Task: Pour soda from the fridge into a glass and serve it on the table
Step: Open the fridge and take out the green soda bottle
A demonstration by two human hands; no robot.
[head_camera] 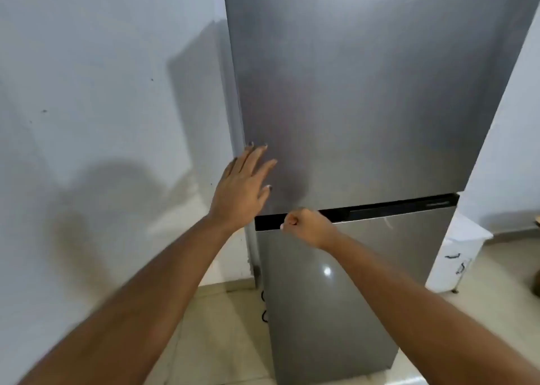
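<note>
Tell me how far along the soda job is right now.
Done: nothing visible yet; both fridge doors look closed. In hand: the left hand lies flat on the upper fridge door, while the right hand curls its fingers at the dark handle strip between the doors; whether that grip has closed on the strip is unclear. Left: opening, fetching soda, pouring, serving. No bottle, glass or table in view.

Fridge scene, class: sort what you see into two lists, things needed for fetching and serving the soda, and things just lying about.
Part of the job:
fridge
handle slot
left hand, flat on the upper door
right hand, curled at the slot

Just lying about:
white unit
cable
wall
</note>
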